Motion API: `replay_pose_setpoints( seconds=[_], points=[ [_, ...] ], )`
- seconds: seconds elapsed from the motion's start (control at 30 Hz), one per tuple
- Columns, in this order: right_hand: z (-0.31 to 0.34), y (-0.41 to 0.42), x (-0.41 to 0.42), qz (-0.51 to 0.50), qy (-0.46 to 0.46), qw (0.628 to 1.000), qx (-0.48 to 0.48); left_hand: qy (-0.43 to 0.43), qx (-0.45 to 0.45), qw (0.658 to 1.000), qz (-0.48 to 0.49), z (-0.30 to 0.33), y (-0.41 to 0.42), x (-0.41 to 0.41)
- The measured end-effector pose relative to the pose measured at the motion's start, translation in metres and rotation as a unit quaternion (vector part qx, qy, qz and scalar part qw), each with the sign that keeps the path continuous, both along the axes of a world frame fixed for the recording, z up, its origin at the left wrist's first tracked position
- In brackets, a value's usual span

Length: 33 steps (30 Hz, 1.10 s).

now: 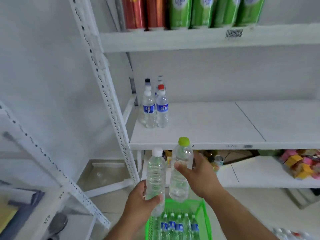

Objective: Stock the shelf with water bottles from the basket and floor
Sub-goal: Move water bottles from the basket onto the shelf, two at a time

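Note:
My left hand (141, 198) grips a clear, unlabelled water bottle with a white cap (155, 177) around its lower half. My right hand (199, 175) holds a clear bottle with a green cap (181, 170) at its middle. Both bottles are upright, side by side, just below the front edge of the white middle shelf (207, 125). Several blue-labelled water bottles (155, 108) stand at that shelf's back left corner. Directly below my hands is a green basket (206, 220) holding several blue-labelled bottles (178, 226).
The shelf above (190, 40) carries red and green packs (190, 13). The lower shelf holds small jars (214, 160) and colourful packets (301, 165). A white perforated upright (110, 110) stands left of the shelf. More bottles (290, 233) lie on the floor at the bottom right.

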State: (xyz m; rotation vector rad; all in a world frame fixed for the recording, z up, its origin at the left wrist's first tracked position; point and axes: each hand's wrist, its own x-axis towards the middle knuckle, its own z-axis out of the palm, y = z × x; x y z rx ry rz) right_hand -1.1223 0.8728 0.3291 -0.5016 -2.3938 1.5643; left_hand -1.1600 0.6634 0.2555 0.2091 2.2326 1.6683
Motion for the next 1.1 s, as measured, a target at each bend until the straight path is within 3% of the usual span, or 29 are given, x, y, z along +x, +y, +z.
replay_pose_setpoints(
  seconds=[0.4, 0.77, 1.1],
  points=[
    [0.077, -0.012, -0.030, -0.006, 0.047, 0.999, 0.002, 0.063, 0.037, 0.996, 0.051, 0.072, 0.002, -0.027],
    [0.078, -0.002, -0.135, -0.052, 0.032, 0.998, 0.029, 0.071, 0.038, 0.997, 0.020, 0.063, 0.011, -0.158],
    [0.063, 0.023, -0.204, -0.064, 0.020, 0.997, 0.025, 0.055, -0.011, 0.997, 0.053, 0.042, 0.037, -0.230]
  ],
)
